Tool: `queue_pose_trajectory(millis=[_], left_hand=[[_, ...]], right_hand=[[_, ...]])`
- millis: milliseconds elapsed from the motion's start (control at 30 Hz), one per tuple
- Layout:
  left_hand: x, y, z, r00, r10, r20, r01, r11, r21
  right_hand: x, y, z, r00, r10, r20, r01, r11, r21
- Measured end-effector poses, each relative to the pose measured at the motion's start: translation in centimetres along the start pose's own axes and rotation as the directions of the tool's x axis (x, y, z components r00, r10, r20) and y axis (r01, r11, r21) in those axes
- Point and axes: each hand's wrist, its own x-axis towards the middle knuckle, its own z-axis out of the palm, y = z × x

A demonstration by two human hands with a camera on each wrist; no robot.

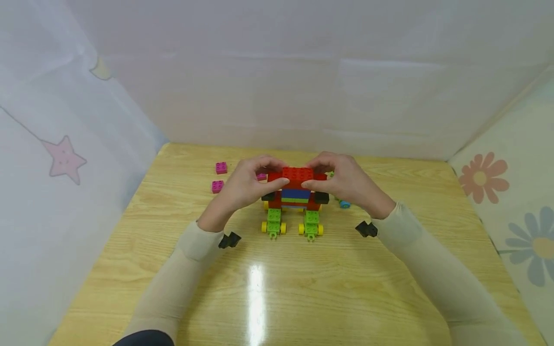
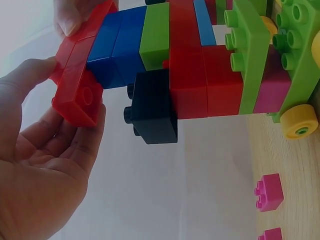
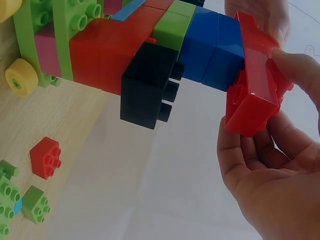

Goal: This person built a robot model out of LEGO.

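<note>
A tall model of toy building bricks stands on green bases (image 1: 274,217) with yellow wheels (image 2: 299,121). Red bricks (image 1: 297,176) form its wide top, above blue bricks (image 3: 206,45) and a lime green layer (image 2: 155,36). A black brick (image 2: 154,106) juts out on the left side, and another black brick (image 3: 148,85) on the right. My left hand (image 1: 251,182) grips the left end of the red top, thumb in front and fingers behind. At the right end, my right hand (image 1: 344,180) holds the red top the same way.
Pink bricks (image 1: 221,167) lie on the wooden table (image 1: 303,288) left of the model. To its right are a loose red brick (image 3: 46,157), a green brick (image 3: 36,204) and a green piece with blue (image 3: 6,197). A white cloth wall (image 1: 281,96) rises behind the table.
</note>
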Motion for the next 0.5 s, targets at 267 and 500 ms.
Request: queue_pose_trajectory(millis=[267, 500], left_hand=[[-0.01, 0.06, -0.01, 1.0, 0.004, 0.007, -0.004, 1.0, 0.017], [0.07, 0.17, 0.0, 1.0, -0.001, 0.011, 0.001, 1.0, 0.008]], right_hand=[[-0.02, 0.04, 0.11, 1.0, 0.005, 0.005, -0.005, 1.0, -0.007], [-0.18, 0.14, 0.06, 0.999, 0.032, 0.009, -0.032, 0.999, 0.019]])
